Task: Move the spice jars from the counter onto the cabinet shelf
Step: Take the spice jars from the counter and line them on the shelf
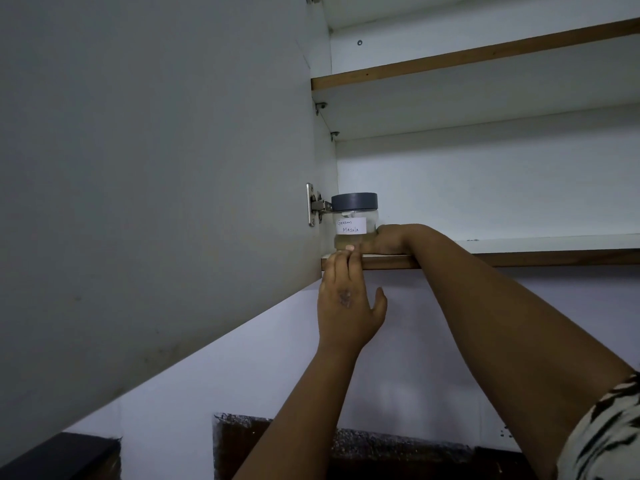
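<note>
The open cabinet door [156,168] stands left, its hinge [315,205] just beside the spice jar [355,220] at the bottom shelf's [519,258] front corner. The left hand [348,303] reaches up with straight fingers touching the jar's base; the right hand [384,240] holds its side. A careless release could tip it off the edge.

The scene is looking dim and cool, with a bluish-grey cast lying over everything. The open cabinet door [156,202] is sitting in flat shade, while the back wall of the cabinet [502,188] is catching the most light, perhaps from above and to the right. The underside of each shelf [485,259] is staying dark. Straight edges are bowing toward the frame's borders from the wide lens. The striped sleeve [602,441] at the lower right corner is smearing soft, and fine grain is showing throughout.
</note>
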